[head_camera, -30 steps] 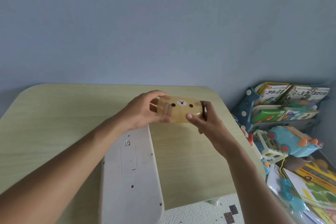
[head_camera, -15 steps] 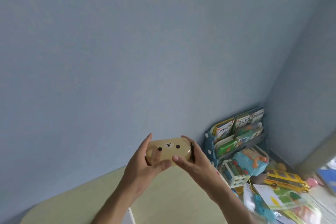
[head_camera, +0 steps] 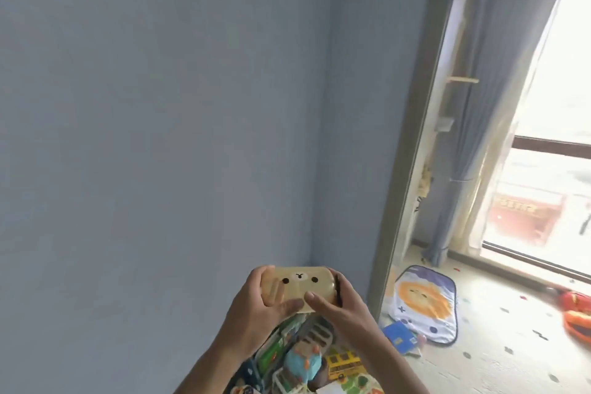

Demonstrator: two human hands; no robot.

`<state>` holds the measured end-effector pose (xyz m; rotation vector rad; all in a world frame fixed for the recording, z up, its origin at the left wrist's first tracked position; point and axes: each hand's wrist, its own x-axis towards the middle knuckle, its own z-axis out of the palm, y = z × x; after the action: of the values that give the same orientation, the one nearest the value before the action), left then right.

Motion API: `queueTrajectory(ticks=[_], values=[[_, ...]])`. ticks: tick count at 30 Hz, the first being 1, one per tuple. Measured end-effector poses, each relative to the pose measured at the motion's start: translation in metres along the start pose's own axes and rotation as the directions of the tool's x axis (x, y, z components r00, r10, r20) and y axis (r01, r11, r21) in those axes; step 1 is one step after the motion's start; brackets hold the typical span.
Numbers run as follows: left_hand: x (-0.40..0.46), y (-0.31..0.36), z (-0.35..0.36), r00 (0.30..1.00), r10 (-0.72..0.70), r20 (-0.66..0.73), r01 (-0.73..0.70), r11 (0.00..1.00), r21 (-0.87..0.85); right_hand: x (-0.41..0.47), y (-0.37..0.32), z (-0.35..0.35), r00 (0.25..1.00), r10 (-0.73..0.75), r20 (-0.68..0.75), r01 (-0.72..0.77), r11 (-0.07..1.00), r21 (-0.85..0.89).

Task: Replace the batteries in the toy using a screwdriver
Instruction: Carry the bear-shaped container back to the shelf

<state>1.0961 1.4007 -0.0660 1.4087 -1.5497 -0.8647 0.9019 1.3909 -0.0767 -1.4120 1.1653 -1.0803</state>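
Forearms (head_camera: 204, 368) cut off below.

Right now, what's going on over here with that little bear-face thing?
A person is holding a tan bear-face case up in front of a blue wall, gripped at either end by the left hand and right hand, thumbs on its front. It looks closed. No screwdriver or batteries are in view. Below the hands toys lie on the floor, among them a yellow toy bus, and a lion mat lies near the window.

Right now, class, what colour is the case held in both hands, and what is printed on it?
Tan case, with a small bear face; head view.
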Motion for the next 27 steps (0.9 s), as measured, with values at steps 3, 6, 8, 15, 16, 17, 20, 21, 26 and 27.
queueTrajectory(ticks=[3,6,8,15,16,17,20,21,26,27], values=[[-0.002,0.069,0.043,0.993,0.072,0.097,-0.069,0.997,-0.031,-0.037,-0.045,-0.070,0.994,-0.007,-0.110,0.006,1.000,-0.014],[-0.001,0.126,0.094,0.972,0.139,0.188,-0.128,0.989,-0.069,-0.071,-0.070,-0.139,0.980,0.003,-0.200,-0.011,0.999,-0.038],[0.002,0.154,0.134,0.952,0.176,0.251,-0.159,0.983,-0.086,-0.091,-0.077,-0.187,0.970,0.021,-0.241,-0.037,0.997,-0.062],[0.026,0.229,0.295,0.867,0.224,0.446,-0.153,0.970,-0.189,-0.133,-0.065,-0.360,0.943,0.071,-0.325,-0.106,0.990,-0.091],[0.034,0.239,0.318,0.859,0.232,0.456,-0.153,0.967,-0.204,-0.133,-0.064,-0.385,0.940,0.074,-0.332,-0.105,0.992,-0.076],[0.042,0.250,0.340,0.855,0.241,0.460,-0.153,0.963,-0.220,-0.131,-0.063,-0.410,0.939,0.066,-0.337,-0.096,0.993,-0.072],[0.074,0.275,0.403,0.833,0.258,0.489,-0.158,0.959,-0.237,-0.123,-0.060,-0.481,0.948,0.033,-0.318,-0.073,0.991,-0.113],[0.085,0.281,0.423,0.826,0.260,0.501,-0.156,0.958,-0.239,-0.119,-0.059,-0.502,0.948,0.013,-0.318,-0.056,0.990,-0.127],[0.140,0.308,0.511,0.800,0.272,0.535,-0.139,0.951,-0.276,-0.079,-0.046,-0.596,0.910,-0.033,-0.414,-0.040,0.985,-0.166],[0.154,0.313,0.526,0.795,0.277,0.540,-0.134,0.948,-0.289,-0.069,-0.041,-0.612,0.904,-0.047,-0.425,-0.035,0.983,-0.182]])
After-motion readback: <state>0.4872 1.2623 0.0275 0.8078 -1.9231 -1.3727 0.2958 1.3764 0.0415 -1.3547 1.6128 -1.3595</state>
